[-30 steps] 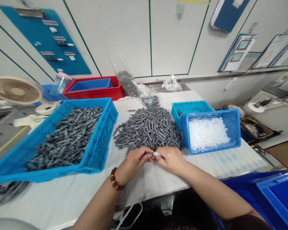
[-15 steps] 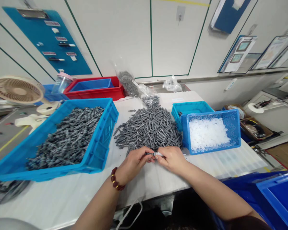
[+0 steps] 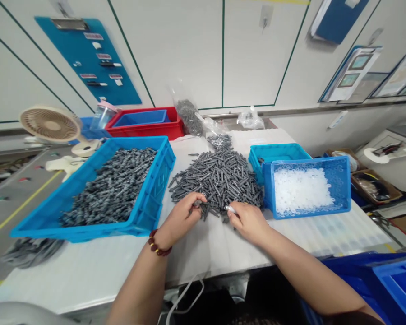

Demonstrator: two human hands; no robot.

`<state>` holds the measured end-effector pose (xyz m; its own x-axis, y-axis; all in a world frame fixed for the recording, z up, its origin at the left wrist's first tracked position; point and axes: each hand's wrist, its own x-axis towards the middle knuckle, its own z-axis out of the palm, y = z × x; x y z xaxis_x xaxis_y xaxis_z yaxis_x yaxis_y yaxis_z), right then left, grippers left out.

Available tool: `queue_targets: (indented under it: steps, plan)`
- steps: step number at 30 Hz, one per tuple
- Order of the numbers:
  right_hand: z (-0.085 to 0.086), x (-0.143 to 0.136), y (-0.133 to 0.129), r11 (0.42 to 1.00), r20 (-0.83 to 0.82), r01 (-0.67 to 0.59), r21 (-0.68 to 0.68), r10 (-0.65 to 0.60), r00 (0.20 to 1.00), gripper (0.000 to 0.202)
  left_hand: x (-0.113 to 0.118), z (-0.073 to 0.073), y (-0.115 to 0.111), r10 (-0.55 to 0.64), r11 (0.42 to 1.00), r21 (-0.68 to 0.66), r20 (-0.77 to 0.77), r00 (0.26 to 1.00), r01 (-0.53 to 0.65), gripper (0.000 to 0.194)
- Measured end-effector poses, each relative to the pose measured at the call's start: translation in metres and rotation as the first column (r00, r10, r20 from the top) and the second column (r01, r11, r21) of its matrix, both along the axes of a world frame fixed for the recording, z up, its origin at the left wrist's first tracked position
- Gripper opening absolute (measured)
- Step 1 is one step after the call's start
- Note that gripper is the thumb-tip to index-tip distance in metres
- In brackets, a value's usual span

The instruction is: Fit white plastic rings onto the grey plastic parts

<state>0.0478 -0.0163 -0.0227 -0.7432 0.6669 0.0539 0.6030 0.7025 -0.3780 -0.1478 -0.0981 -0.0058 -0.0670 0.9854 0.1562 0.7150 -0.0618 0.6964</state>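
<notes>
A heap of slim grey ribbed plastic parts [image 3: 219,176] lies on the white-covered table. At its near left edge my left hand [image 3: 182,216], with a beaded bracelet at the wrist, has its fingers curled around what looks like one grey part [image 3: 197,203]. My right hand [image 3: 250,222] is closed on a short white tube-like piece [image 3: 230,209], whose tip points left from between thumb and index finger. A gap separates the two hands. Just right of the heap, a tilted blue bin [image 3: 341,185] holds many small white rings [image 3: 301,189].
A large blue crate [image 3: 155,189] of grey parts stands left, beside a fan [image 3: 52,124]. Behind are a red bin [image 3: 149,131], a bag of grey parts [image 3: 188,116] and a teal tray [image 3: 280,151]. A dark blue bin [image 3: 395,280] sits at lower right.
My hands were together, with the white piece meeting a small part between them. They have moved apart, the left hand to the heap's edge. The view has shifted left.
</notes>
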Motion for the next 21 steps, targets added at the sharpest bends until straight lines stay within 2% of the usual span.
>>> queue_targets:
  steps: [2,4,7,9,12,15,18,21]
  plan:
    - [-0.001,0.0,0.0,0.999,-0.015,-0.038,-0.001,0.038,0.999,0.017,0.003,-0.004,0.002,0.001,0.997,-0.076,-0.228,0.974,-0.019,0.012]
    - [-0.002,0.0,0.0,0.999,-0.02,-0.054,-0.005,0.054,0.998,0.018,0.008,-0.011,0.005,0.036,0.987,-0.131,-0.402,0.915,-0.096,0.009]
    - [-0.002,-0.001,-0.001,0.998,-0.026,-0.062,-0.002,0.062,0.998,0.02,0.016,-0.022,0.008,0.108,0.966,-0.151,-0.508,0.855,-0.211,0.011]
    - [-0.002,-0.001,-0.001,0.997,-0.026,-0.072,0.001,0.072,0.997,0.02,0.018,-0.025,0.009,0.106,0.961,-0.17,-0.499,0.86,-0.217,0.009]
    - [-0.002,-0.001,-0.001,0.997,-0.016,-0.077,0.001,0.077,0.997,0.018,0.016,-0.021,0.009,0.118,0.975,-0.133,-0.369,0.922,-0.178,0.011]
    - [-0.002,0.0,-0.001,0.998,-0.016,-0.062,-0.004,0.062,0.998,0.017,0.012,-0.014,0.007,0.145,0.986,-0.07,-0.104,0.984,-0.153,0.014]
    - [-0.002,0.001,0.0,0.999,-0.014,-0.051,-0.017,0.051,0.999,0.017,0.01,-0.01,0.005,0.114,0.991,-0.09,0.15,0.982,-0.101,0.017]
    - [-0.001,0.001,0.0,0.999,0.003,-0.044,-0.02,0.044,0.999,0.017,0.012,-0.01,0.003,0.04,0.995,-0.101,0.267,0.963,-0.013,0.02]
